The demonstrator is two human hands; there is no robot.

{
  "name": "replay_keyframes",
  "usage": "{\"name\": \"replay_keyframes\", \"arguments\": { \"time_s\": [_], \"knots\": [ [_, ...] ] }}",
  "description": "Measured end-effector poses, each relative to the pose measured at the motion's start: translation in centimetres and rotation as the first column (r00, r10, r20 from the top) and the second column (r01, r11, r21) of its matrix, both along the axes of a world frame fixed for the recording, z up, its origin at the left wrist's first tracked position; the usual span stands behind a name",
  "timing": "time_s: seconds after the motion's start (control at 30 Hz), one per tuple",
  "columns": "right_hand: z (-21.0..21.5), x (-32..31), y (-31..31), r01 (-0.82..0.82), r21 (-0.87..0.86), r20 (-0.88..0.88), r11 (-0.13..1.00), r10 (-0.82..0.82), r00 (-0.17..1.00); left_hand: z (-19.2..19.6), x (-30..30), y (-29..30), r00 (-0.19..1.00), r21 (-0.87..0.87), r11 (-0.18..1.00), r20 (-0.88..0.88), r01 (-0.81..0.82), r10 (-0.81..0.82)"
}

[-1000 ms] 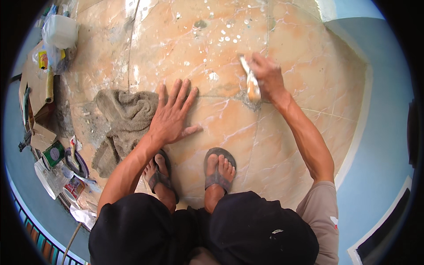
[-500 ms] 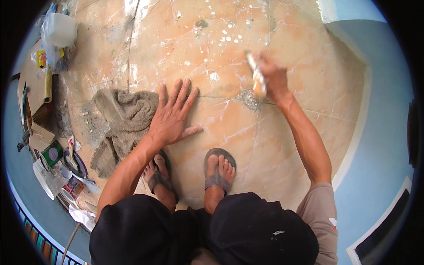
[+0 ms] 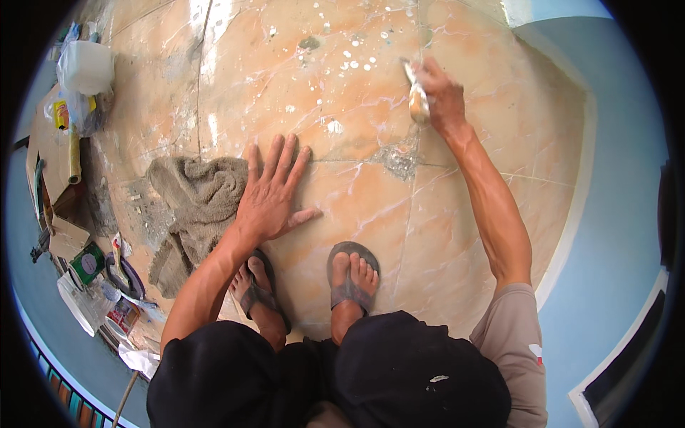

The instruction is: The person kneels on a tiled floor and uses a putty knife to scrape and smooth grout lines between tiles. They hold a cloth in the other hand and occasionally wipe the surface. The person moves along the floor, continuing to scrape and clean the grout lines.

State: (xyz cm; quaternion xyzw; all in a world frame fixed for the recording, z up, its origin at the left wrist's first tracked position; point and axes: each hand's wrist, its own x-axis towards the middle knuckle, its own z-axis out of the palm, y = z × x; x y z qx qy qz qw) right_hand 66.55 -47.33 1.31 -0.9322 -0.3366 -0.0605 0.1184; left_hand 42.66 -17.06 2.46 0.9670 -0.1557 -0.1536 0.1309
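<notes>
My right hand [image 3: 444, 96] is closed round a paint-smeared scraper [image 3: 418, 103]. The tool has a whitish body, an orange-brown butt end and a thin dark tip that meets the floor or hovers just over it; motion blurs it. White paint spots [image 3: 354, 64] dot the tiles left of that tip. My left hand [image 3: 275, 196] lies flat on the marbled floor tiles [image 3: 357, 192], fingers spread and holding nothing. Against its outer side rests a crumpled grey-brown towel [image 3: 207, 192].
Along the left wall lie a white plastic container [image 3: 89, 68] in a bag, cardboard [image 3: 68, 239], a green can [image 3: 87, 262], a brush [image 3: 118, 250] and a clear tub [image 3: 78, 303]. A rough grey patch [image 3: 399, 158] marks the tiles. A blue wall [image 3: 614, 214] curves along the right.
My right hand has moved the scraper a little farther away across the tiles. My left hand stays planted on the floor, while the whole view has shifted slightly.
</notes>
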Motion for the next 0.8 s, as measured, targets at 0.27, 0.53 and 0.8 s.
{"name": "replay_keyframes", "arguments": {
  "time_s": [0.27, 0.53, 0.8],
  "knots": [
    [0.1, 1.4, -0.5, 0.062, -0.075, 0.005, 0.995, -0.062, 0.998, 0.0, 0.2, 0.0, 1.0, -0.001, 1.0, -0.002, -0.003, 0.003],
    [-1.0, -1.7, -0.8, -0.154, 0.023, 0.013, 0.988, 0.154, 0.988, 0.2, -0.1, 0.0, 0.999, -0.011, 1.0, -0.034, -0.021, 0.021],
    [-1.4, -1.8, 0.6, -0.175, 0.085, 0.047, 0.981, 0.171, 0.984, -0.2, -0.2, 0.2, 1.0, 0.014, 1.0, -0.013, 0.001, -0.001]
  ]
}}
